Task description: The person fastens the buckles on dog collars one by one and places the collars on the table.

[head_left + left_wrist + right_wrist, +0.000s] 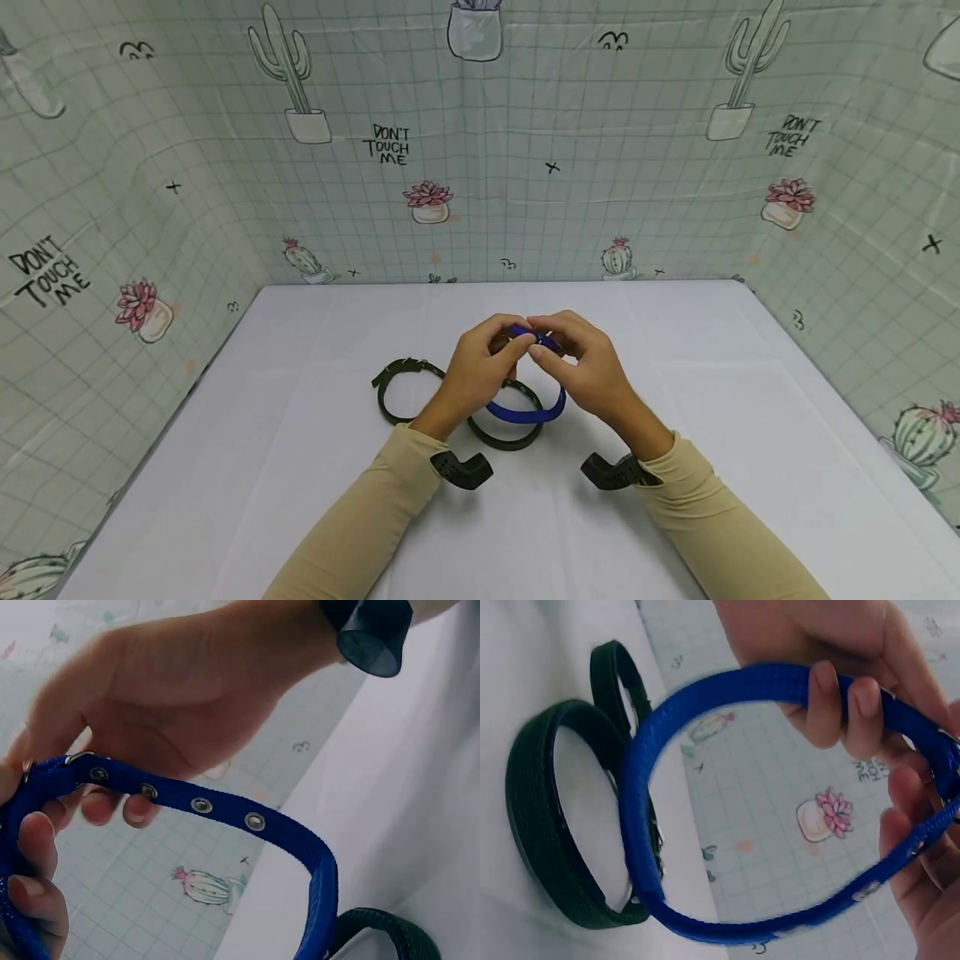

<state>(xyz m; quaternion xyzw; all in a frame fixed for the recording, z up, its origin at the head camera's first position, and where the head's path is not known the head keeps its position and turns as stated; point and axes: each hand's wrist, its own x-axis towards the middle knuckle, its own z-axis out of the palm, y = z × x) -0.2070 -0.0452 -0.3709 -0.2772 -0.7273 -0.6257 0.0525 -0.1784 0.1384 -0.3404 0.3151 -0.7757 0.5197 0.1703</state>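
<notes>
A blue pet collar (528,415) with metal eyelets hangs as a loop over the table, held near its buckle end. My left hand (480,358) pinches the strap from the left, and its other fingers curl over the band (761,682). From the right, my right hand (596,367) pinches the eyelet end of the same collar (289,836). Both sets of fingertips meet close together at the buckle, which they mostly cover. Below the hands lies a dark green collar (506,443), partly overlapped by the blue loop in the head view.
A second dark green collar (381,396) lies on the white tabletop (322,500), left of the first and partly behind my left forearm. A printed cloth (510,150) with cactus drawings stands around the back and sides. Each wrist wears a black camera mount (465,472).
</notes>
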